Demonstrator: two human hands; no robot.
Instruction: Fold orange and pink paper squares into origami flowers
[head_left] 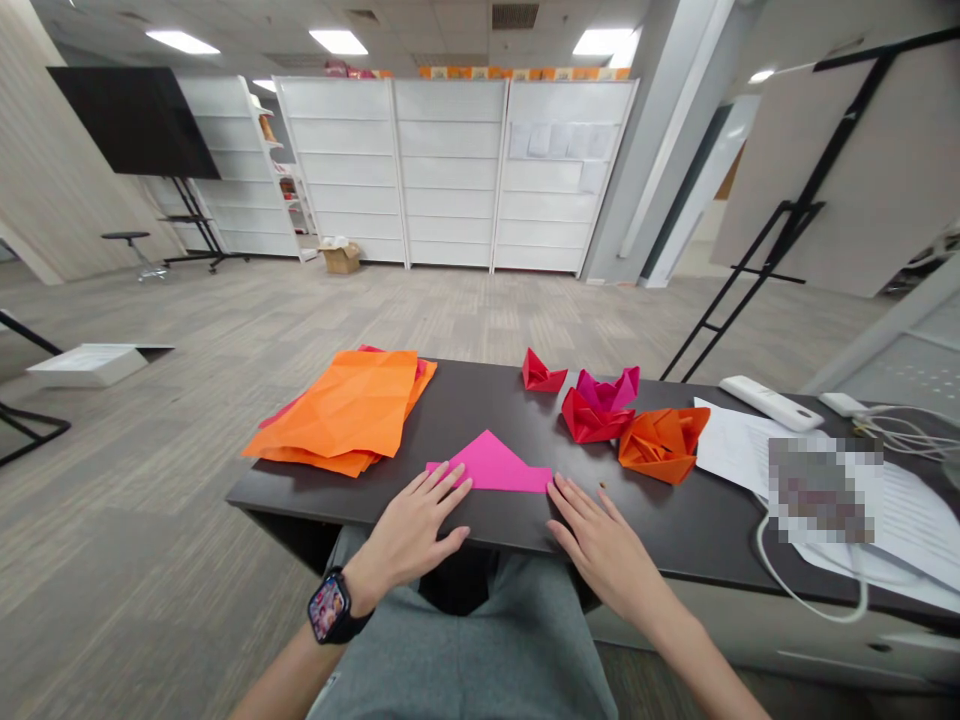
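- Starting at left with the stack of orange sheets (345, 410), piled loosely on the counter (480, 395); creased in places, probably light and quick to slide, best taken by a corner.
- Next, the left hand (420, 520): palm down, fingers extended over the left end of the pink paper (491, 465), thumb held apart, pinching nothing.
- Then the pink paper itself: lying flat near the counter's front edge, folded to a peak above a narrow strip. Likely nearly weightless, stiffer where layered, ready to skid under a light push. Best steadied flat at both ends of the strip, and lifted there by a soft pinch; easily creased if squeezed at the peak.
- Farther back, a small red piece (544, 373), folded and upright, probably crushable.
- At the paper's right end, the right hand (596, 530): fingers laid out straight, grasping nothing; impossible to tell how firmly pressing.
- Beyond, a red piece (592, 425) and a magenta piece (611, 390), crowded together, perhaps nested.
- Last, an orange piece (664, 445): many-layered, likely springy, better held low.
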